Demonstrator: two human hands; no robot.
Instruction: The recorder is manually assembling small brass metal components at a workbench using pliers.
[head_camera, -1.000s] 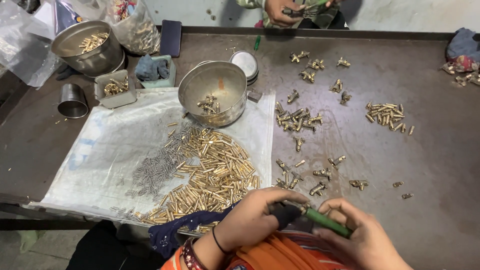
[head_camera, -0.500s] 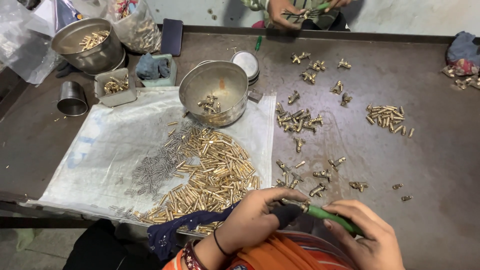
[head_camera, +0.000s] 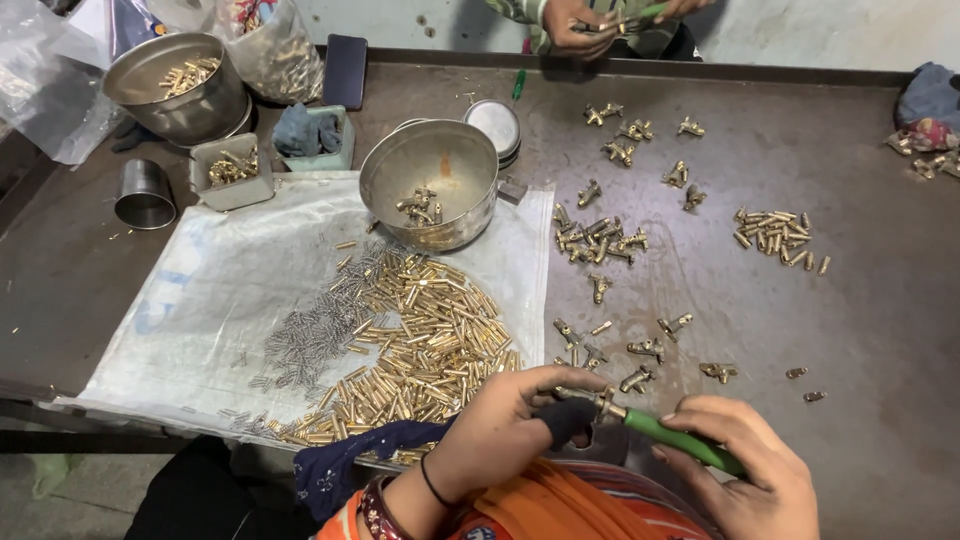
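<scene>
- The right hand (head_camera: 745, 465), at 5 o'clock in the view, is wrapped around the green handle of a screwdriver (head_camera: 680, 440) whose shaft points toward 9 o'clock.
- The left hand (head_camera: 510, 425), at 6 o'clock, has its fingers closed on a small brass fitting (head_camera: 585, 397) that meets the screwdriver's tip; a dark cover sits on its thumb.
- Just beyond the left hand, a pile of brass pins (head_camera: 430, 345) lies on a white sheet (head_camera: 210, 300), with small grey springs (head_camera: 320, 335) at its 9 o'clock side.
- A steel bowl (head_camera: 430, 195) with a few fittings stands at 12 o'clock from the pile.
- Assembled brass fittings (head_camera: 600, 240) lie scattered over the dark counter (head_camera: 860, 330) toward 2 o'clock.
- Another person's hands (head_camera: 575, 20) work at the far edge.
</scene>
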